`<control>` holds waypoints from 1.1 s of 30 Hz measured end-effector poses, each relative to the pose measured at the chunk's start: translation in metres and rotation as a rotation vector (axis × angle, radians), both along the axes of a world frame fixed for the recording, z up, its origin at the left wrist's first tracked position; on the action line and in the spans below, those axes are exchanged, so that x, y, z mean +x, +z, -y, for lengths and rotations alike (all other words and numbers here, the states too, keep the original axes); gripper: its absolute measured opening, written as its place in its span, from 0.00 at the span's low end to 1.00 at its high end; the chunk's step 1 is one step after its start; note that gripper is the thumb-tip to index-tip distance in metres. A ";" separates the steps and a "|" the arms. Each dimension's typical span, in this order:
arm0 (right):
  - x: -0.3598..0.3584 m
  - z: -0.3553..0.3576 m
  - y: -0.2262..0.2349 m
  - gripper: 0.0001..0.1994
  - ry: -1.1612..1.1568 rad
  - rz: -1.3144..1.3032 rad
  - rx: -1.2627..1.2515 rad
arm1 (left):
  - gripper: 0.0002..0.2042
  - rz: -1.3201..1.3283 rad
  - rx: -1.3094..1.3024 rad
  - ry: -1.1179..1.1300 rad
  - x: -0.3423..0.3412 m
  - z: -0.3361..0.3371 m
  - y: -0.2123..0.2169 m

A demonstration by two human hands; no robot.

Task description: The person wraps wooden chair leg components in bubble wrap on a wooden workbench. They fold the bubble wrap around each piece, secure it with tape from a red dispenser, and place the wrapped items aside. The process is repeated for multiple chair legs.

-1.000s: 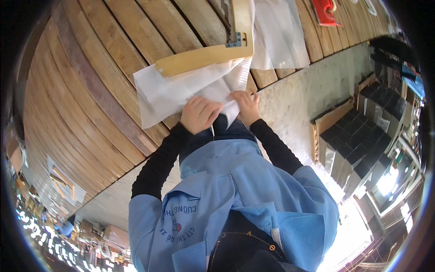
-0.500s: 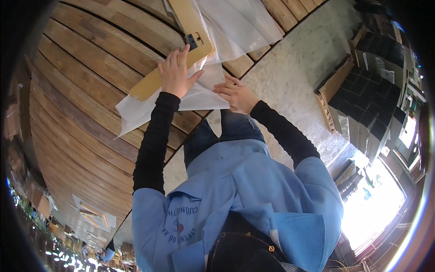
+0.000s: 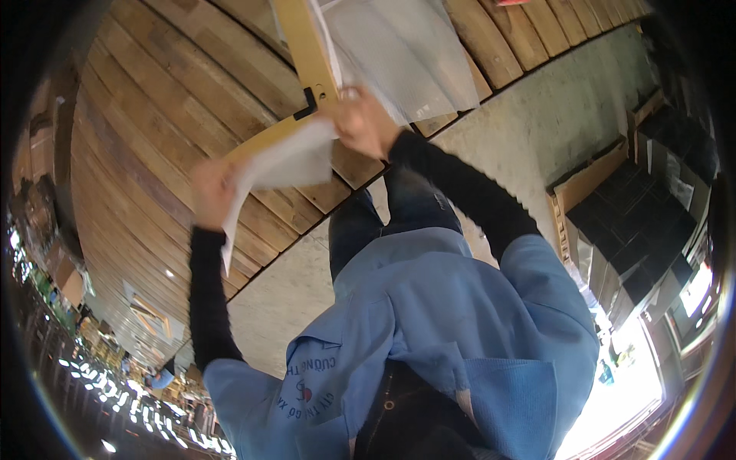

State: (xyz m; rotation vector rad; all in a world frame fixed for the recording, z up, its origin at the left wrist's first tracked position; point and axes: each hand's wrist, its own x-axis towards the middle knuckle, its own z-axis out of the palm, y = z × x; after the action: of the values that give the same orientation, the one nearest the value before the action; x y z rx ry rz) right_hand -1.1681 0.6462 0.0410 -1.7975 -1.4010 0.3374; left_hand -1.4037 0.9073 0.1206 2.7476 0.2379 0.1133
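An L-shaped tan wooden piece (image 3: 301, 46) with a black corner bracket (image 3: 307, 104) lies over the slatted wooden table. White foam sheet (image 3: 291, 153) is folded along the near edge of its short leg and hangs down loosely. My left hand (image 3: 212, 190), smeared by motion, is closed at the far left end of that leg, with a strip of foam trailing below. Beside the bracketed corner my right hand (image 3: 359, 123) is closed on the foam sheet, its fingers bunched and blurred. Exactly how the fingers grip is hidden.
Another translucent white sheet (image 3: 406, 57) lies on the slatted table (image 3: 153, 146) beyond my right hand. A concrete floor (image 3: 521, 130) runs along the table edge. Dark stacked blocks (image 3: 636, 222) in a carton stand at right. A small wooden frame (image 3: 151, 314) lies farther left.
My left hand has moved left and nearer, to the end of the short leg. My right hand has risen to the corner. The foam is now folded up against the wood.
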 end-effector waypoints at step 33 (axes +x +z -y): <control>0.005 -0.083 0.042 0.37 0.269 -0.038 -0.126 | 0.26 0.897 -1.224 1.355 0.097 0.138 0.000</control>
State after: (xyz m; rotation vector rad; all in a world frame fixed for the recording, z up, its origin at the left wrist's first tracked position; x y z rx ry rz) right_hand -1.1630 0.7292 0.0831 -1.6924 -1.6283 0.6096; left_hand -1.3070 0.7694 0.1210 0.8176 1.2654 1.0436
